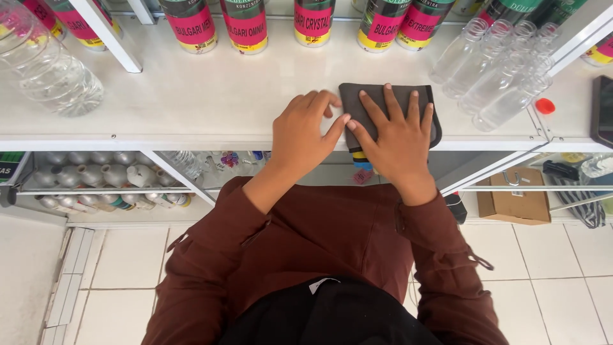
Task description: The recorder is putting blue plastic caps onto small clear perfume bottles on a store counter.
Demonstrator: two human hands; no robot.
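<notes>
A dark grey folded cloth (367,96) lies near the front edge of a white counter (211,102). My right hand (393,137) rests flat on the cloth with fingers spread. My left hand (305,131) sits just left of it on the counter, fingers curled, fingertips touching the cloth's left edge. Both arms wear brown sleeves.
Several cans with pink labels (246,25) stand along the counter's back. Clear empty plastic bottles (504,70) cluster at the right, beside an orange cap (544,106). A large clear bottle (45,70) lies at left. Shelves below hold small bottles (102,176) and a cardboard box (514,201).
</notes>
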